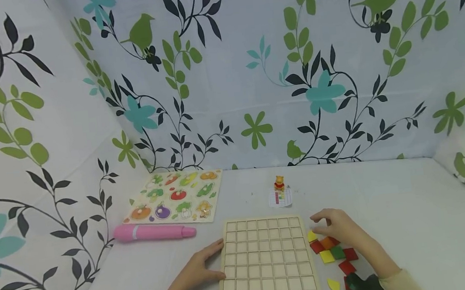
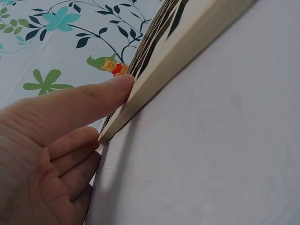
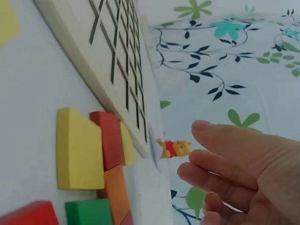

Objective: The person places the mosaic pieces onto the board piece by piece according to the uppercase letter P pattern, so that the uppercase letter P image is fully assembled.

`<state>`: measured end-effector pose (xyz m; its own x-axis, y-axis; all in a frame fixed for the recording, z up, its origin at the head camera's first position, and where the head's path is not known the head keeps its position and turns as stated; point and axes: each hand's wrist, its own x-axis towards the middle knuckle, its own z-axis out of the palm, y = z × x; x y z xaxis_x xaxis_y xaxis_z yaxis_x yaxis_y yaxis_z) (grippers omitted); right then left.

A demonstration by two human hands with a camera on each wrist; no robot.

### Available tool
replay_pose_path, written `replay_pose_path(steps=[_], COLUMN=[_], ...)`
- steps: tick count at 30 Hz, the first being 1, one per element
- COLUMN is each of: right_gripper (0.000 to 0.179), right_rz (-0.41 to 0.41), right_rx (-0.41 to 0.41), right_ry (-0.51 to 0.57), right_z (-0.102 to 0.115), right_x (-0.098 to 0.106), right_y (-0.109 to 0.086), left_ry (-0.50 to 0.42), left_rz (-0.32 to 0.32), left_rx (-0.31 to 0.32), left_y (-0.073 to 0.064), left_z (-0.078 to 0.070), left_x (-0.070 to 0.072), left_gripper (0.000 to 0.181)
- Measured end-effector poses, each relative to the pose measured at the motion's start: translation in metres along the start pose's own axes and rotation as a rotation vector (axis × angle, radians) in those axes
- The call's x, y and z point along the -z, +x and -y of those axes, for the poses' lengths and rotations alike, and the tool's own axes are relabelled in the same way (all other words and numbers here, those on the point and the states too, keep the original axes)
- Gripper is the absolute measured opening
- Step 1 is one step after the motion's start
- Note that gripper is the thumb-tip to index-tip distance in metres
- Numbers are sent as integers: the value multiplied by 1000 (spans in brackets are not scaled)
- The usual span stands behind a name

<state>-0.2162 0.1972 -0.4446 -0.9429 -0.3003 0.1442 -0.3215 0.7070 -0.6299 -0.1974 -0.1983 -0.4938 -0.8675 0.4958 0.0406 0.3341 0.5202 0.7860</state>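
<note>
A pale wooden grid board (image 1: 266, 270) lies flat in the middle of the table, its square cells bare. My left hand (image 1: 197, 270) rests against the board's left edge; the left wrist view shows the thumb (image 2: 105, 93) touching that edge. To the board's right lies a loose group of coloured blocks: a yellow block (image 3: 77, 150), a red block (image 3: 108, 140), an orange block (image 3: 116, 190), a green block (image 3: 89, 212) and others. Above the far end of this group hovers my right hand (image 1: 342, 228), fingers loosely bent, thumb and fingertips apart, holding nothing.
Beyond the board, a small bear figure (image 1: 279, 183) stands on a printed card (image 1: 284, 201). A vegetable puzzle board (image 1: 192, 204) and a pink stick-shaped toy (image 1: 156, 231) lie at the left. A dark curved object (image 1: 361, 285) is by the right wrist. Patterned cloth surrounds the table.
</note>
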Motion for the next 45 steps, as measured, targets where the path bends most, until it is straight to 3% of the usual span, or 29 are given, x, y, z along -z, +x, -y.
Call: replay_pose_path(steps=[5,13,21,29,38,45], right_gripper=[25,19,18,17,16,14], right_rz=[-3,65,92,90,118,81], right_rx=[21,-87,24,70,37,37], right_ry=[8,7,-21,-31,-32,-35], right_z=[4,-4,-11,-12,-18,-17], right_x=[-2,-12,-17,-17,-22,-22], right_y=[3,4,2,4,2,4], left_ry=[19,11,2,-6,-13,6], left_rz=[-15,3,8,6,18,4], left_rx=[-6,2,11,6,4,1], left_y=[-1,-1,0,0,-2,-2], left_z=[-4,-3,-3,-3,-1,-3], left_x=[3,1,-1,0,-4,-1], left_gripper=[80,80,80,80,79,79])
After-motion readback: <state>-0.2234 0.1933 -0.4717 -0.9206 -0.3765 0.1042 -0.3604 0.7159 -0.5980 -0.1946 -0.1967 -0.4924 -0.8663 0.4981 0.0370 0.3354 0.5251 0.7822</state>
